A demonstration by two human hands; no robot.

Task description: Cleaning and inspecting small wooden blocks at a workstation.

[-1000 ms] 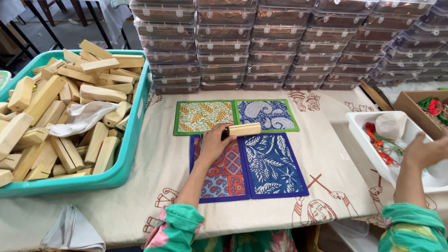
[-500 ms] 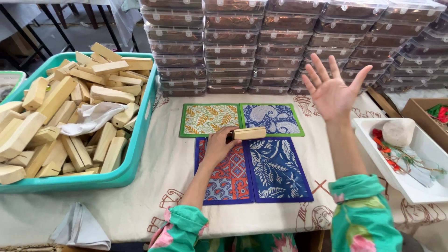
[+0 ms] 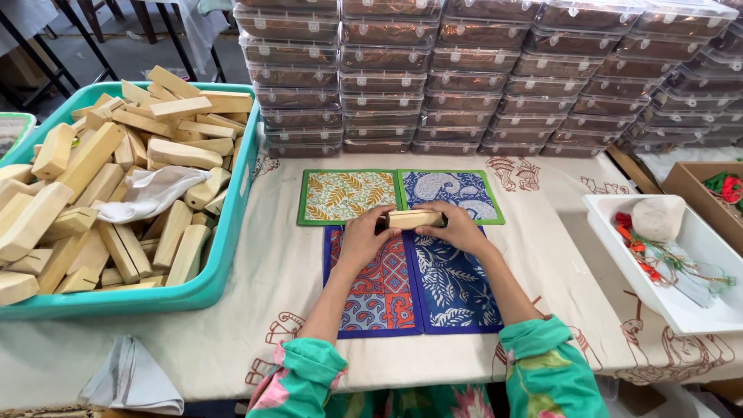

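2 hands, left hand [image 3: 364,236] and right hand [image 3: 458,228], grip a smooth rectangular wooden block [image 3: 412,219].

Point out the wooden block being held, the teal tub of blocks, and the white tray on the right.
wooden block [image 3: 410,219], head view, middle of its front face
teal tub [image 3: 224,232], head view, right wall
white tray [image 3: 619,248], head view, left rim

A small craft-packing workshop is showing itself here. Clear lidded boxes [image 3: 480,70] are standing in tall stacks along the far edge of a cloth-covered table [image 3: 271,263], filling its whole width. At the left a teal tub [image 3: 224,263] is overflowing with plain wooden blocks [image 3: 101,193]. At the right a white tray [image 3: 681,310] is holding strings and trimmings, and a cardboard box [image 3: 689,182] is sitting just beyond it.
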